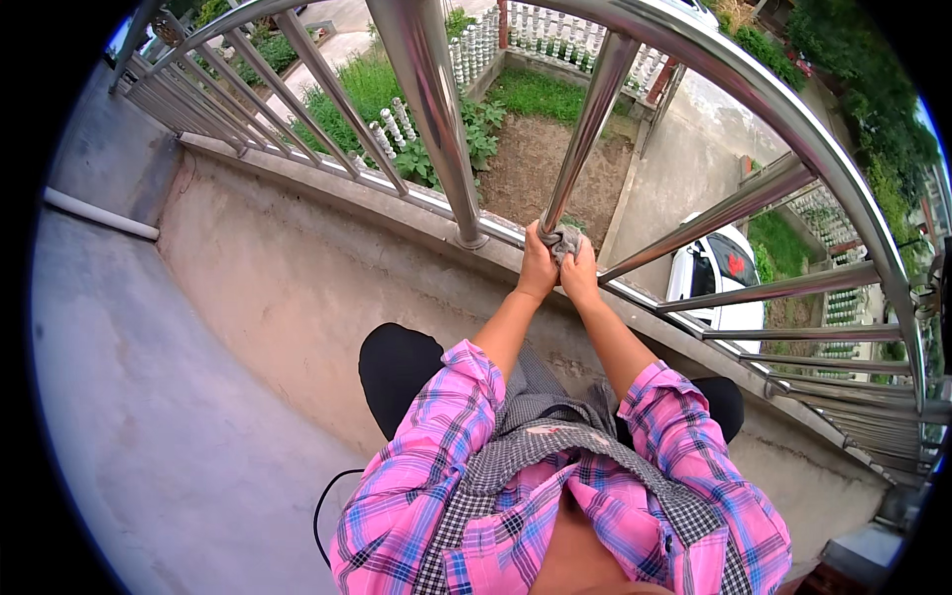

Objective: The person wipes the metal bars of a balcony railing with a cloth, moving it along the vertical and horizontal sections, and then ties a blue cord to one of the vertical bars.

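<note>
A grey cloth (565,242) is wrapped around the lower end of a shiny metal baluster (587,134), just above the bottom rail. My left hand (538,260) grips the cloth from the left side of the baluster. On its right side, my right hand (579,266) holds the bunched part of the same cloth. The two hands are close together, and the fingers partly hide the cloth and the foot of the baluster. A curved metal handrail (751,63) runs above both hands.
A thick metal post (435,119) stands left of my hands. The railing is set on a concrete ledge (357,201). At the left, a white pipe (100,213) meets the concrete floor. Below, beyond the railing, are garden plots and a white car (714,271).
</note>
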Tool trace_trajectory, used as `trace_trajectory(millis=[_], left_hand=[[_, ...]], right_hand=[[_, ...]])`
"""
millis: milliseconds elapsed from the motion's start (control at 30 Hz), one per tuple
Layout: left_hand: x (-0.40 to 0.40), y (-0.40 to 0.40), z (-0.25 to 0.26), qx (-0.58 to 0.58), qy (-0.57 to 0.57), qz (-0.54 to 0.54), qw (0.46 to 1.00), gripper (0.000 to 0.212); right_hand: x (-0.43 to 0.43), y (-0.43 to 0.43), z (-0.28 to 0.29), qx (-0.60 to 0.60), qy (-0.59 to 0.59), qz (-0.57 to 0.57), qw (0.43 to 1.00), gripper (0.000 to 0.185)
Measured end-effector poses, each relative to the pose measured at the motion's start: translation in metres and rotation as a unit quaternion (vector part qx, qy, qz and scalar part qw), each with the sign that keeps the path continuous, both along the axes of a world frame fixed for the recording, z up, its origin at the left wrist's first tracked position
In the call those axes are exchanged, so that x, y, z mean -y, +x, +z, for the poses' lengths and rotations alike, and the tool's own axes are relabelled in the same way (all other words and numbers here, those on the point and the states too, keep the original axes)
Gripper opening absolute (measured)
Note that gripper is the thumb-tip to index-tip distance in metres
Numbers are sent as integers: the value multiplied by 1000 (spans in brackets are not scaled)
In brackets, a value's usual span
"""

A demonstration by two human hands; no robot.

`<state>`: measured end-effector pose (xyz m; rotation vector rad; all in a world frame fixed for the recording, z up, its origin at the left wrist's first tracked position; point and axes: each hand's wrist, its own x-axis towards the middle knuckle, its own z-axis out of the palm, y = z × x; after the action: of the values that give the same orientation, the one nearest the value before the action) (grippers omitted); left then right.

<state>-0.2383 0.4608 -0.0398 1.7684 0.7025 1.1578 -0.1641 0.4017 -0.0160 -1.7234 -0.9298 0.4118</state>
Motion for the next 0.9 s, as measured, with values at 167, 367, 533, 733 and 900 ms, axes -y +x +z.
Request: trace_trajectory(millis=[167, 367, 533, 733, 900], left_hand=[[61, -32, -44, 35, -272, 127, 953, 47], [40, -59, -45, 411, -601, 39, 685, 42], [-53, -61, -63, 463, -566, -104, 674, 40], [-48, -37, -80, 476, -584, -80, 653, 42], [38, -53, -109, 464, -656, -5, 596, 43]], right_hand=[[24, -20, 7, 97, -287, 109, 947, 41], [-6, -67, 43, 300, -80, 178, 934, 51], [-97, -75, 4, 436, -73, 88, 892, 52], [-101, -65, -34, 408, -170, 124, 888, 54], [-30, -86, -57, 507, -126, 179, 833, 50]])
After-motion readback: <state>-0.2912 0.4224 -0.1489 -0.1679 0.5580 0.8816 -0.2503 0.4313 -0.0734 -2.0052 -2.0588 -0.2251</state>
